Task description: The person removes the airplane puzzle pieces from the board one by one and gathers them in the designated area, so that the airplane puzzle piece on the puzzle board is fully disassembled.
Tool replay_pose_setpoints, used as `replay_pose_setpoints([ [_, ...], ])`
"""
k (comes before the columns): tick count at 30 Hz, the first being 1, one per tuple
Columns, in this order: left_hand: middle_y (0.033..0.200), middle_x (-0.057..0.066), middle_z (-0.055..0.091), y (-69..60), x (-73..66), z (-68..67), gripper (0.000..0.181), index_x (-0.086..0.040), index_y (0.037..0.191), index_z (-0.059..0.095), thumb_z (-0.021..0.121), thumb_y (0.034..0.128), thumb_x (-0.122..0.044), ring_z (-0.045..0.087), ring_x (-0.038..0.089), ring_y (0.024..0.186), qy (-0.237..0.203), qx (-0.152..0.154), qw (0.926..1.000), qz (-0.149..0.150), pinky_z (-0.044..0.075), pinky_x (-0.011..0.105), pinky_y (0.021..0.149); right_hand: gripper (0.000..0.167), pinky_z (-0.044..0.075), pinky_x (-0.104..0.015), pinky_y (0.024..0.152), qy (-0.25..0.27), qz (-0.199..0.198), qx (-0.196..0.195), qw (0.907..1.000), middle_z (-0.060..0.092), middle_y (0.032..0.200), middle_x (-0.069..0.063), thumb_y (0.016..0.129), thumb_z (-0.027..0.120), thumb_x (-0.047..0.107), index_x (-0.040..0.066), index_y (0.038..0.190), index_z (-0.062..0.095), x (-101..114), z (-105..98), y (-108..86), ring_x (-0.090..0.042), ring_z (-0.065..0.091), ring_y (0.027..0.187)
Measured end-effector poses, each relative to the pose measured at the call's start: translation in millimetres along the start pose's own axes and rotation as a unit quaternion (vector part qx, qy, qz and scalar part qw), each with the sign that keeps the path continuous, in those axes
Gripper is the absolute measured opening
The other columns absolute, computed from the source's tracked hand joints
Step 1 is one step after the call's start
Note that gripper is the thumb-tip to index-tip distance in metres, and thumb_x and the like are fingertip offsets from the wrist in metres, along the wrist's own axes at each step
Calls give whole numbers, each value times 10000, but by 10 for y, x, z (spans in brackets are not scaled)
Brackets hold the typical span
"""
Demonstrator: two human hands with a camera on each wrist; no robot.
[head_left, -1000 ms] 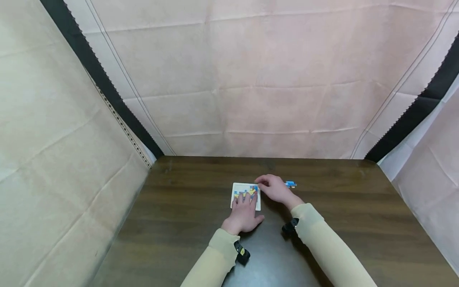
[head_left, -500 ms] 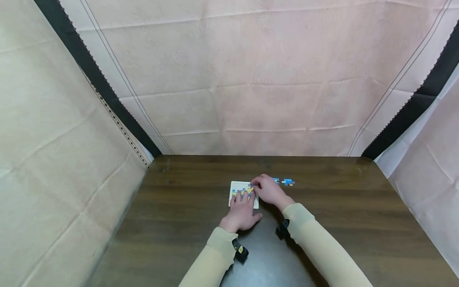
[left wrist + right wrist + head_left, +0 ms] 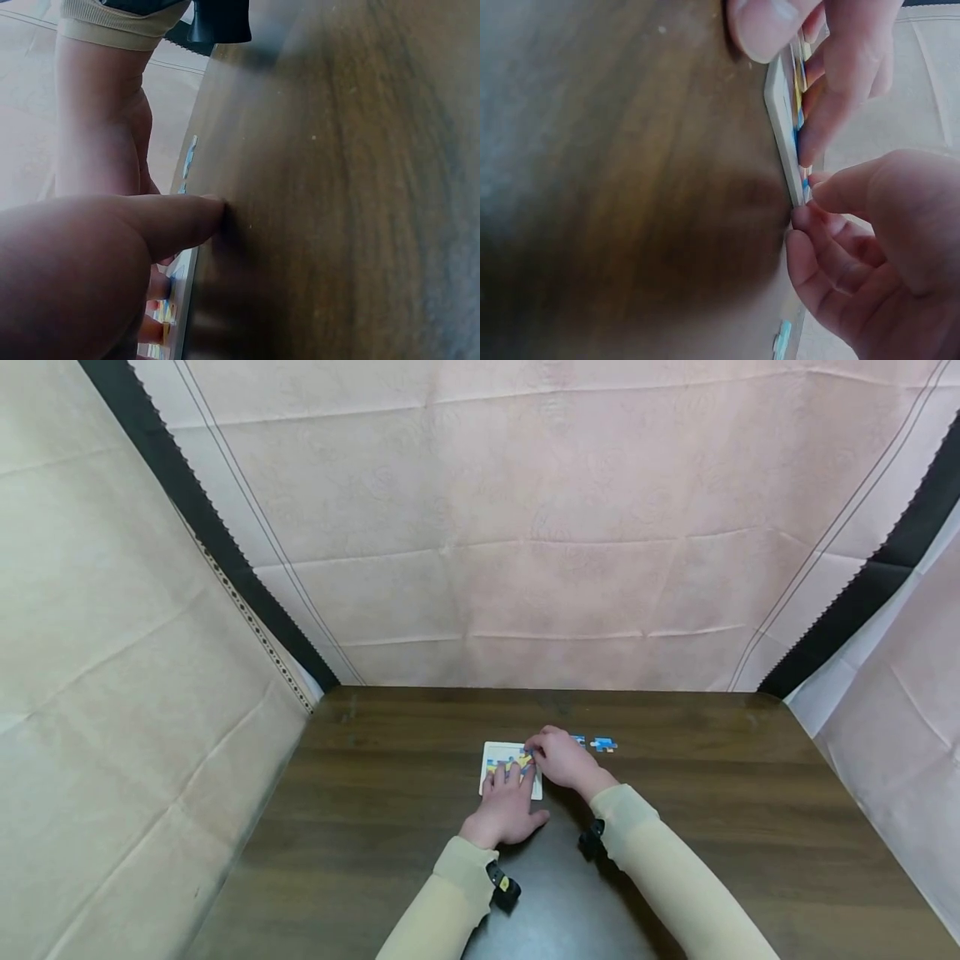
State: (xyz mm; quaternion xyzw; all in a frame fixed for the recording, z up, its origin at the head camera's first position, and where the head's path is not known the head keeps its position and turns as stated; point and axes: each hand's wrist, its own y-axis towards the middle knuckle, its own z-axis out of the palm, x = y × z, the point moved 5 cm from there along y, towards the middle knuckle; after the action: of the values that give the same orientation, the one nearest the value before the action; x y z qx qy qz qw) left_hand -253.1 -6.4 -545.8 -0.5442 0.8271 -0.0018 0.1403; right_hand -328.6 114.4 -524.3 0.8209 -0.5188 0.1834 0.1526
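Observation:
A small white-framed jigsaw puzzle (image 3: 492, 749) with blue and yellow pieces lies on the brown table. My left hand (image 3: 504, 814) rests on its near part, fingers straight and spread; the thumb (image 3: 180, 217) touches the tabletop in the left wrist view. At the upper right corner of the frame is my right hand (image 3: 564, 760). In the right wrist view, thumb and curled fingers (image 3: 829, 251) of that hand meet at the frame's edge (image 3: 781, 135), pinching a small puzzle piece (image 3: 806, 182) that they mostly hide.
Two loose blue puzzle pieces lie right of the frame: one piece (image 3: 603, 744) in full sight, the other piece (image 3: 579, 740) partly behind the right hand. Pale fabric walls (image 3: 555, 527) stand behind and beside the table (image 3: 390, 777).
My right hand has moved left onto the frame's upper right corner, uncovering a second loose piece. The left hand has stayed on the puzzle. The head view has shifted slightly.

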Motion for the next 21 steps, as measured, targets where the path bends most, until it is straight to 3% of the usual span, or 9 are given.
replay_pose_setpoints([
  [5,1596,162,365,-43,-36,-55,832,-92,1669,358,635,1034,-552,310,424,1486,11,-124,9999,46,315,602,1172,164,567,-492,982,122,122,119,9998,670,1153,-112,1045,685,89,56,1179,776,12,3,4,-265,669,1006],
  [14,1628,166,341,21,-22,25,864,-99,1682,334,641,1026,-570,283,434,1505,-174,5,9998,40,273,635,1203,128,545,-500,1020,399,434,122,9982,636,1180,-112,1060,668,98,57,1160,736,-35,29,1,-267,637,1028],
  [21,1636,165,331,-3,-17,-18,847,-94,1678,336,635,1034,-554,279,431,1512,-145,19,9999,23,282,622,1198,136,551,-482,985,678,464,140,9965,644,1163,-99,1064,655,91,65,1189,700,-37,35,31,-261,617,1013],
])
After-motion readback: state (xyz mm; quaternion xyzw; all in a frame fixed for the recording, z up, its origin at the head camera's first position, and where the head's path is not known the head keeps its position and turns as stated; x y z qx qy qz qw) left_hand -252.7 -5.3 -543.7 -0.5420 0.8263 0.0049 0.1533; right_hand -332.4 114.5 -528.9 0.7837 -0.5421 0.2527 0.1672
